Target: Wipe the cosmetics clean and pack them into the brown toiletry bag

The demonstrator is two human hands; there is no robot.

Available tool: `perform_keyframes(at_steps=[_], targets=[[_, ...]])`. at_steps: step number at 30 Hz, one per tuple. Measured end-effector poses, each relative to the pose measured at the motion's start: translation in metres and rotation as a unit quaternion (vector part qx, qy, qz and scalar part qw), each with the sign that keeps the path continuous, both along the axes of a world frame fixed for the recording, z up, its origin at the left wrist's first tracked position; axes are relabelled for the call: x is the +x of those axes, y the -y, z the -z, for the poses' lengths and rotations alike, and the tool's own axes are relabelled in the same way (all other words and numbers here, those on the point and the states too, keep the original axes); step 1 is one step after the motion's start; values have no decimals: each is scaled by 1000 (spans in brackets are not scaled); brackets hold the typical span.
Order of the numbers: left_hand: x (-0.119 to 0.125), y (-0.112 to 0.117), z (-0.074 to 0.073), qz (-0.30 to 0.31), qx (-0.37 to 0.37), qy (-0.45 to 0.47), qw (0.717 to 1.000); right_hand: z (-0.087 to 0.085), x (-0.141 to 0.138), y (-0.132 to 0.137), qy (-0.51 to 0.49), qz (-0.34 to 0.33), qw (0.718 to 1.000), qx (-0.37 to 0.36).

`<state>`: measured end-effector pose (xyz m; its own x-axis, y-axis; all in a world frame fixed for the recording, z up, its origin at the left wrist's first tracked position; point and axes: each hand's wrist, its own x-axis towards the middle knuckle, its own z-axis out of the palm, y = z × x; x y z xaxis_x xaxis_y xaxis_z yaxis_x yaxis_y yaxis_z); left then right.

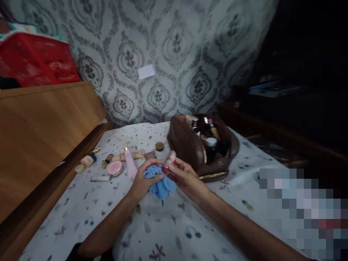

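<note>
left hand (pixel 140 183) grips the blue cloth (pixel 162 187), right hand (pixel 189 178) pinches a pink bottle (pixel 170 159) right up at it, and there's the bag (pixel 183 139), open, just beyond!

Black clothing (pixel 73 252), bare forearms (pixel 115 219)

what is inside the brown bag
In the brown bag, a white-capped dark container, a silver-topped item and a tan item show among other small pieces. The bag's walls, the upper items and shadow hide whatever lies deeper.
</note>
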<state>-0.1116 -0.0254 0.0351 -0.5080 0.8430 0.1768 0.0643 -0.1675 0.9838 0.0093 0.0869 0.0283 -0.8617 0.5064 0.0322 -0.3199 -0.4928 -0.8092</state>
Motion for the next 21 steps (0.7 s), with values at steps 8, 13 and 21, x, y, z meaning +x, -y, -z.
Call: perform_keyframes(at_steps=[8,13,21], targets=[[-5,1,6,-10,-88,-59,994,-65,39,-37,8,99,960,261],[-6,-1,10,-19,-120,-35,992,-115,57,-96,168,165,874,424],[-4,-2,15,33,-147,-83,985,-129,36,-133,496,169,463,715]])
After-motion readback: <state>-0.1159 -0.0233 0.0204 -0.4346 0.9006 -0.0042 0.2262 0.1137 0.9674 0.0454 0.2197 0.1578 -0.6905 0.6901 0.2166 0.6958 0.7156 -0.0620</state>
